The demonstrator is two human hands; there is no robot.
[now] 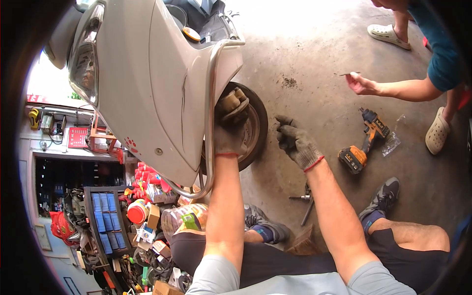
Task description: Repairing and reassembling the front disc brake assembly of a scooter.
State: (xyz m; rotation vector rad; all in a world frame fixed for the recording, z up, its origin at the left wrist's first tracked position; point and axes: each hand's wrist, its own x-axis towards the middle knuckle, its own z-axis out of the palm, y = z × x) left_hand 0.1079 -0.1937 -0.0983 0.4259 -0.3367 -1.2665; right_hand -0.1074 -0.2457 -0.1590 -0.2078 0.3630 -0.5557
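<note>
My left hand [232,135], in a grey work glove with dark fingers, reaches in beside the front wheel [258,125] of a light-coloured scooter [162,73]. Its fingers are wrapped round a tan-gold metal part [229,102] that looks like a brake caliper, close to the brake disc; the glove covers some of it. To the right of the tyre, my right hand [297,142] hangs over the floor in a matching glove. Its fingers are loosely bent and apart, and I see nothing in them.
A curved metal guard bar [212,98] passes over my left wrist. An orange-and-black cordless driver [366,142] lies on the floor beside a clear plastic bag [392,144]. Another person's hand [361,84] holds a thin dark piece. Cluttered shelves [108,221] stand at left.
</note>
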